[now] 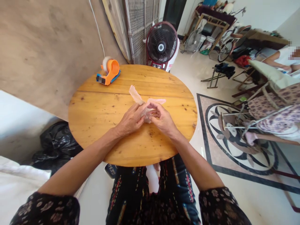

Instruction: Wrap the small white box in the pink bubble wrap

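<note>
A thin, whitish-pink translucent plastic bag (134, 93) lies crumpled near the middle of the round wooden table (93, 109), two strips of it spreading out beyond my hands. My left hand (133, 119) rests over its left side, fingers closed on the plastic. From the right, my right hand (162, 118) curls its fingers and thumb round the bunched part. Both hands nearly touch at the fingertips. Whether anything is inside the plastic cannot be made out.
An orange and blue tape dispenser (112, 72) stands at the table's back left edge. Behind the table is a fan (161, 47). Black bags (59, 140) lie on the left below the table. A person (281, 61) sits at the far right.
</note>
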### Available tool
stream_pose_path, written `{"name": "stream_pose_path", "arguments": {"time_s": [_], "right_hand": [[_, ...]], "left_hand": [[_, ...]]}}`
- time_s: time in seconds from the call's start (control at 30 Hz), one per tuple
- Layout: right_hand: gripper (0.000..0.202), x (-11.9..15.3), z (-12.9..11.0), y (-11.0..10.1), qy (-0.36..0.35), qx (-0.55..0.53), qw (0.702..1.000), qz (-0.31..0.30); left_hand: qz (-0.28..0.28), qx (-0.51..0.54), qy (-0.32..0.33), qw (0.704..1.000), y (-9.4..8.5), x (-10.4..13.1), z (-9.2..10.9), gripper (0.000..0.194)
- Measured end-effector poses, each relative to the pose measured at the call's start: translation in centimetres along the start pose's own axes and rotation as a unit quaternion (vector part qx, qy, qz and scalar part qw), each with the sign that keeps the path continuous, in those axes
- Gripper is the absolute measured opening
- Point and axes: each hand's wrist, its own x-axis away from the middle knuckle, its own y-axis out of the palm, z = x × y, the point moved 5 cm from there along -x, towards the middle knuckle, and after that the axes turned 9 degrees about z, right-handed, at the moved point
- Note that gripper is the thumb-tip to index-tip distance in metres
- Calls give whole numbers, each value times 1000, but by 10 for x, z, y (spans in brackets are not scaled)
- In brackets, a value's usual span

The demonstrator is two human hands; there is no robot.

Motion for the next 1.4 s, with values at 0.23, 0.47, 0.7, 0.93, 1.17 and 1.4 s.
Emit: {"name": "stream_pose_path", "arguments": {"time_s": [0.23, 0.47, 0.7, 0.93, 1.17, 1.4], "right_hand": [[46, 9, -2, 0, -29, 21, 997, 72], [23, 24, 3, -21, -2, 59, 991, 121], [35, 29, 8, -34, 31, 102, 994, 32], [61, 19, 3, -36, -16, 197, 979, -53], [51, 11, -4, -35, -66, 298, 952, -20], [36, 18, 1, -39, -52, 303, 952, 9]], "left_hand": [[35, -8, -17, 999, -6, 0, 1, 32], [2, -28, 28, 999, -1, 0, 2, 17], [-2, -27, 44, 999, 1, 2, 0, 23], [-14, -33, 42, 998, 1, 0, 3, 25], [-4, -32, 60, 998, 1, -1, 3, 29], [-29, -33, 53, 998, 3, 0, 2, 37]]}}
